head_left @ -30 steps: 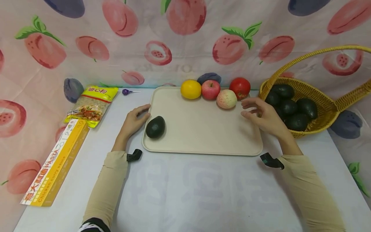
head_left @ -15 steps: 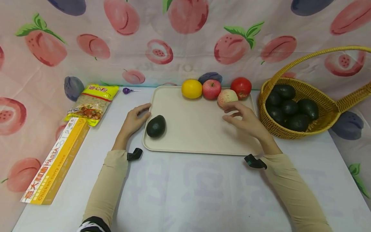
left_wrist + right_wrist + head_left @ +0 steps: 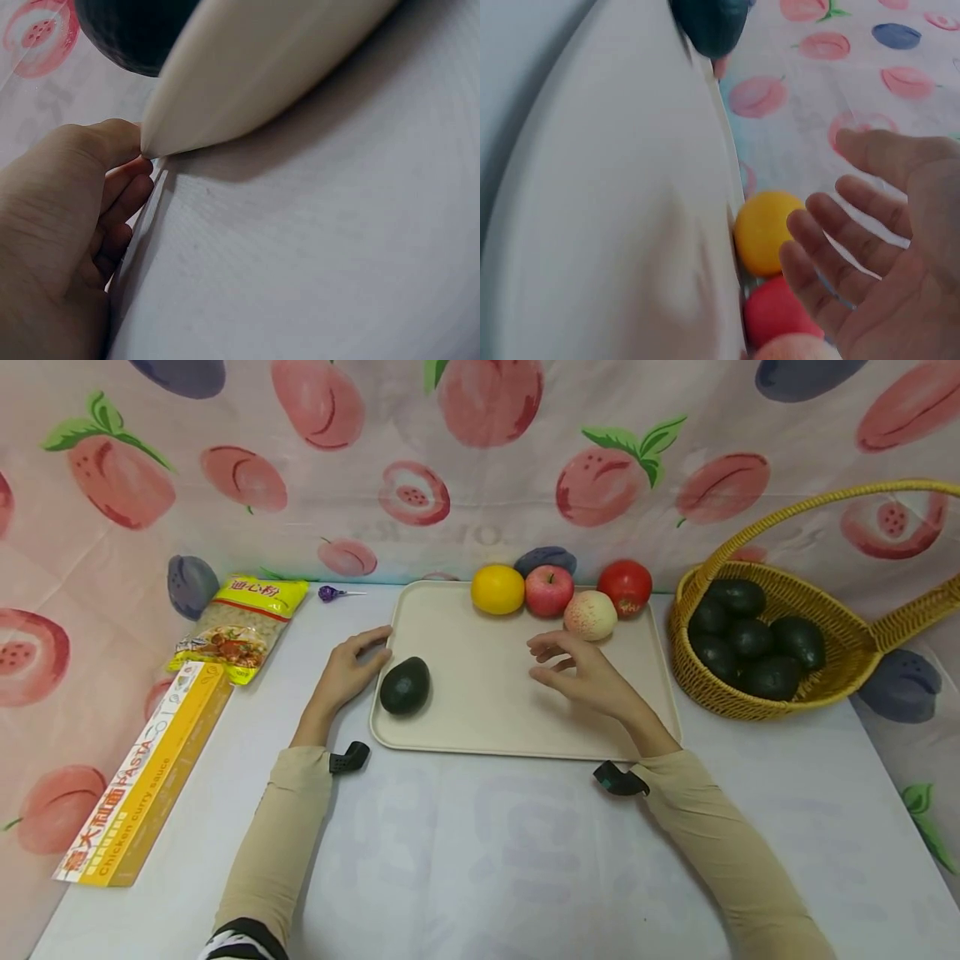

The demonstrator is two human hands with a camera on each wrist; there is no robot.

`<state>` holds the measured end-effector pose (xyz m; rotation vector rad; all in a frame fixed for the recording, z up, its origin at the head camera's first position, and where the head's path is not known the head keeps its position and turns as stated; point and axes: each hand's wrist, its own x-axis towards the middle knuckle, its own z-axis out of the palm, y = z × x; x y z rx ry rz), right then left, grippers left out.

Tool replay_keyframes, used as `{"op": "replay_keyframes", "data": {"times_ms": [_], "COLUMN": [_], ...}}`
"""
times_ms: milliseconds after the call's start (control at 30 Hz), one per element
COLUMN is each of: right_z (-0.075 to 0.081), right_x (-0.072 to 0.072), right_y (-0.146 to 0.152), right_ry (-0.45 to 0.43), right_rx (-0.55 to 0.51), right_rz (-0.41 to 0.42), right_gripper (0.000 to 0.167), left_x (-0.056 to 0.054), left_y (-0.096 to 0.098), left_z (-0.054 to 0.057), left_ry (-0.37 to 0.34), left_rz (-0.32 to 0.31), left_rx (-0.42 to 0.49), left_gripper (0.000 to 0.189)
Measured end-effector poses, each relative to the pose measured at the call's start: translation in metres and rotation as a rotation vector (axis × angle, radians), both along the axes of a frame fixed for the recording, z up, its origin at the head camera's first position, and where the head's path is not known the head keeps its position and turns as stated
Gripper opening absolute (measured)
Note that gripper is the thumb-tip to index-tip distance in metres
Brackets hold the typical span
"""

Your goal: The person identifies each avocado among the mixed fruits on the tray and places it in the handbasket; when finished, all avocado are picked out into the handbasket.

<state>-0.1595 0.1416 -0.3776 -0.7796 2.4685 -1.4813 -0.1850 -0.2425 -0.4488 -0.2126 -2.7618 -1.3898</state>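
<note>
In the head view, a dark green avocado (image 3: 405, 686) sits near the left end of a beige tray (image 3: 480, 710). My left hand (image 3: 351, 667) lies beside that end, fingertips and thumb at the tray's rim; the left wrist view shows the thumb tip touching the rim (image 3: 161, 127). My right hand (image 3: 577, 672) hovers over the tray's right half, fingers relaxed and apart, with nothing in them. Just behind it, along the back of the tray, are a yellow lemon (image 3: 498, 590), a red apple (image 3: 549, 591), a pale speckled peach (image 3: 590, 616) and a red tomato-like fruit (image 3: 625, 587).
A yellow wicker basket (image 3: 697, 685) with several avocados (image 3: 772, 677) stands right of the tray, its tall handle arching above. On the left are a pasta bag (image 3: 243, 622), a long pasta box (image 3: 150, 777) and a purple lollipop (image 3: 330, 593). A fruit-print cloth (image 3: 480, 527) hangs behind.
My right hand has moved left from beside the basket, past the peach, to over the tray. The left hand and the avocado on the tray stay where they were.
</note>
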Motion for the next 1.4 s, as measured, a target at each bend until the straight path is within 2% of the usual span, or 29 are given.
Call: {"op": "replay_keyframes", "data": {"times_ms": [67,233,300,367,567,667,833,1100,1233,1400], "right_z": [-0.005,0.014,0.016,0.012,-0.015,-0.022,-0.028,-0.034,-0.033,-0.031], "right_x": [-0.003,0.008,0.010,0.009,0.000,-0.001,0.005,0.013,0.016,0.019], "right_y": [-0.007,-0.030,-0.037,-0.044,-0.063,-0.078,-0.107,-0.141,-0.153,-0.167], "right_ry": [-0.021,-0.084,-0.099,-0.113,-0.126,-0.125,-0.114,-0.155,-0.166,-0.133], "right_rx": [-0.003,-0.023,-0.030,-0.038,-0.057,-0.065,-0.044,0.082,0.100,0.148], "right_rz": [-0.006,0.008,0.020,0.028,0.036,0.054,0.073,-0.022,-0.031,-0.035], "right_gripper": [0.040,0.037,0.036,0.037,0.044,0.048,0.054,0.069,0.077,0.079], "left_x": [0.000,0.000,0.000,0.000,-0.001,0.000,0.001,0.002,0.002,0.002], "left_y": [0.000,0.001,0.001,0.001,0.002,0.002,0.001,0.000,-0.001,0.000], "left_z": [0.001,0.001,0.001,0.001,0.002,0.002,0.001,-0.001,0.000,0.001], "left_ry": [0.002,0.006,0.007,0.009,0.021,0.020,0.017,-0.005,0.001,-0.001], "left_rz": [0.000,0.000,0.000,-0.001,-0.014,-0.015,-0.013,-0.006,-0.008,-0.003], "left_rx": [0.004,0.010,0.009,0.009,0.010,0.002,-0.006,0.002,0.000,0.002], "left_gripper": [0.043,0.043,0.043,0.043,0.043,0.043,0.044,0.044,0.044,0.044]}}
